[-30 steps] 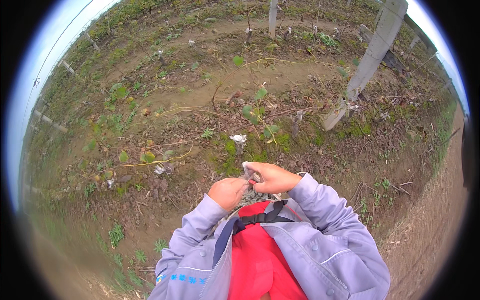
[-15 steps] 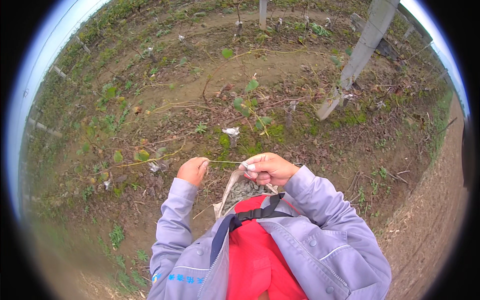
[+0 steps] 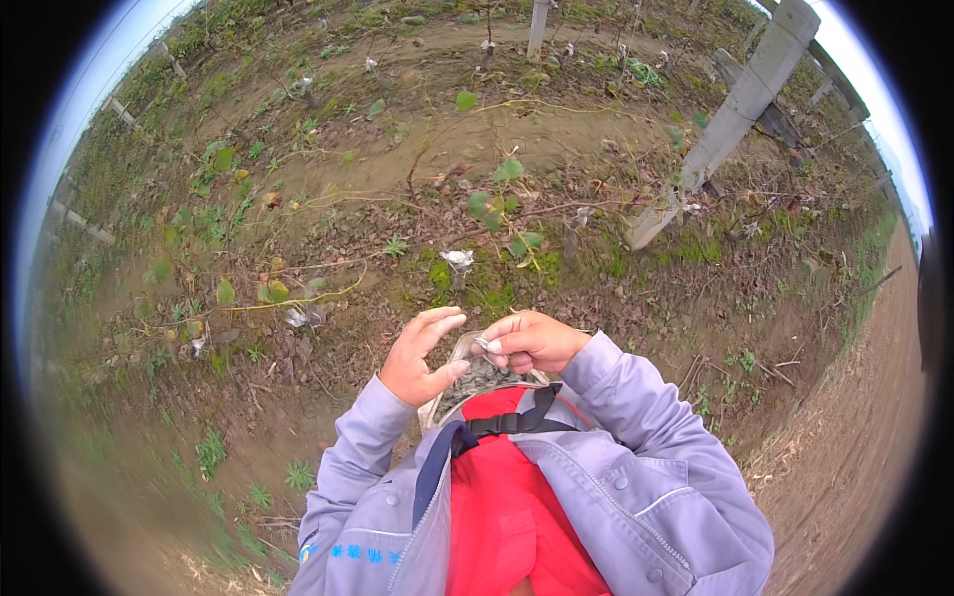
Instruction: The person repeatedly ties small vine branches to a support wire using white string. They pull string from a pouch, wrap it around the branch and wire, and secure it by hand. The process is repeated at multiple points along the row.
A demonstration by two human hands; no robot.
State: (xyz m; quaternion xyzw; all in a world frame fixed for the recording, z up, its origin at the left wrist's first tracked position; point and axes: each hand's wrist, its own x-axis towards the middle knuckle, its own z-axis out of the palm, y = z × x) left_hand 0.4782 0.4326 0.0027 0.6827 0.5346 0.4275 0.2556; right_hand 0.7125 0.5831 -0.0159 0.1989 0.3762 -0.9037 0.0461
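Observation:
My left hand (image 3: 422, 356) is open above the left rim of a pouch, fingers and thumb apart with nothing between them. Beside it, my right hand (image 3: 538, 341) is closed in a pinch on a thin pale string (image 3: 482, 343), of which only a short end shows at the fingertips. Below both hands, a beige cloth pouch (image 3: 462, 348) hangs open at my waist. Inside lies a heap of grey-green twisted strands (image 3: 484, 375). A black buckled strap (image 3: 512, 424) crosses my red shirt just under the pouch.
Ahead, thin vines with a few green leaves (image 3: 487, 209) trail over leaf-strewn soil. Short stumps carry white wrapping (image 3: 458, 260). A leaning concrete post (image 3: 735, 119) stands at the right. Bare dirt track (image 3: 845, 437) runs along the right side.
My left hand has let go of the string that was stretched between both hands, opened, and moved right toward the pouch. My right hand stays nearly in place, still pinching.

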